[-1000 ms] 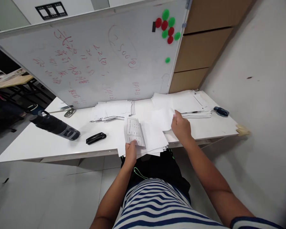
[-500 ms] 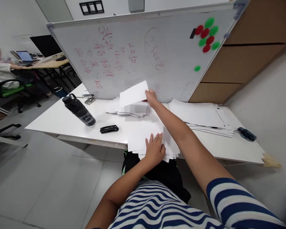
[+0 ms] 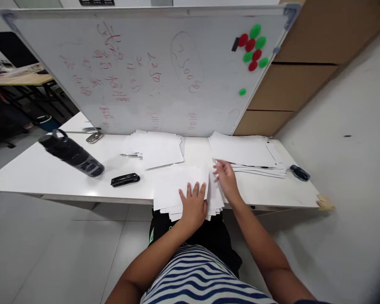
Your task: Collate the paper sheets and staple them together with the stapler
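Left hand (image 3: 194, 207) rests palm down, fingers spread and gripping nothing, on the loose paper pile (image 3: 174, 181) overhanging the desk's (image 3: 297, 195) front edge; the right hand (image 3: 225, 176) is half curled at the pile's right side, and whether it pinches a sheet I cannot tell. Beyond lie 2 more paper stacks (image 3: 243, 148), with a black stapler (image 3: 125, 180) and dark bottle (image 3: 72, 155) leftward, before a whiteboard (image 3: 167, 99)
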